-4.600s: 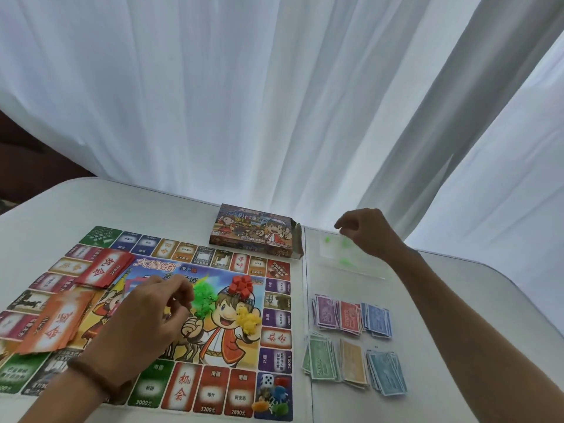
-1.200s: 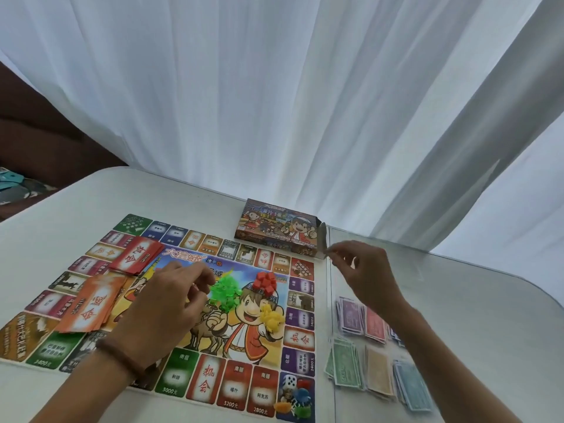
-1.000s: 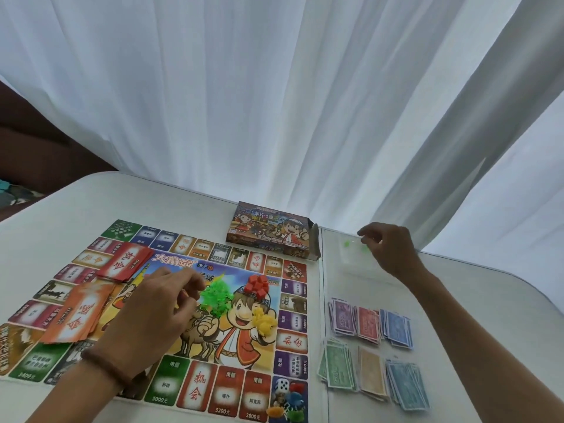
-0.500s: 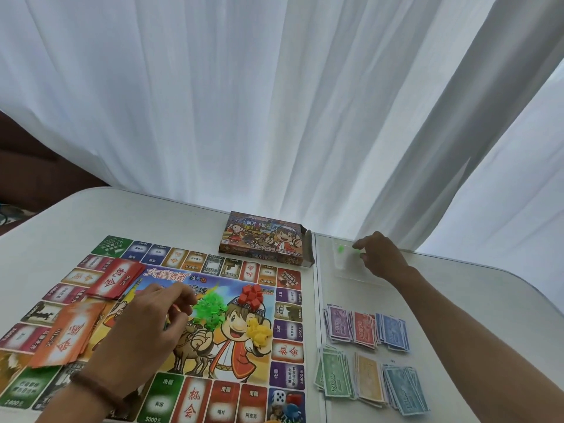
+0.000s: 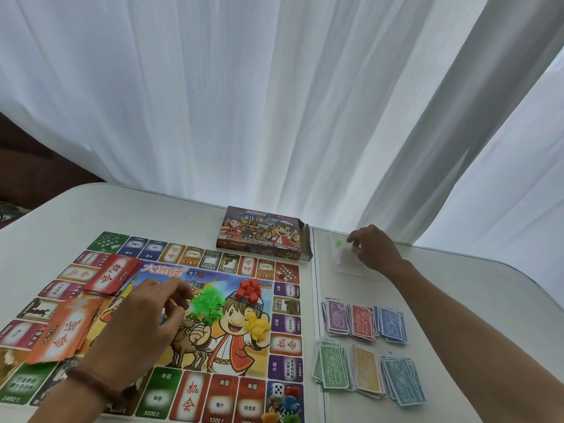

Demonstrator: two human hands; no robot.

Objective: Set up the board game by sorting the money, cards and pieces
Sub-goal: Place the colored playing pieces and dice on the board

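– On the white table [image 5: 476, 300], what was laid out?

– A colourful paper game board [image 5: 287, 343] lay at the left. A red card deck [image 5: 113, 274] and an orange card deck [image 5: 65, 331] sat on its left part. At its centre were a green piece heap [image 5: 207, 306], a red cube heap [image 5: 250, 290] and a yellow piece heap [image 5: 258, 328]. A printed cardboard game box [image 5: 262, 236] sat just beyond its far edge.

– Where was the money?

– Right of the board, in two rows. The far row held a purple note stack [image 5: 337, 319], a red note stack [image 5: 363, 322] and a blue note stack [image 5: 392, 325]. The near row held a green note stack [image 5: 332, 366], a tan note stack [image 5: 367, 372] and a pale blue note stack [image 5: 403, 380].

– And the hands?

– The left hand [image 5: 143, 325], with a brown bracelet [image 5: 94, 389] on its wrist, was over the board. Its fingers were curled and its thumb drawn towards them, just beside the green heap. Whether it pinched anything, I could not tell. The right hand [image 5: 372, 251] reached far right over a clear plastic bag [image 5: 348, 267] with a small green piece [image 5: 338, 242] in it. Its fingers were bent down at the bag, but whether they gripped it could not be seen.
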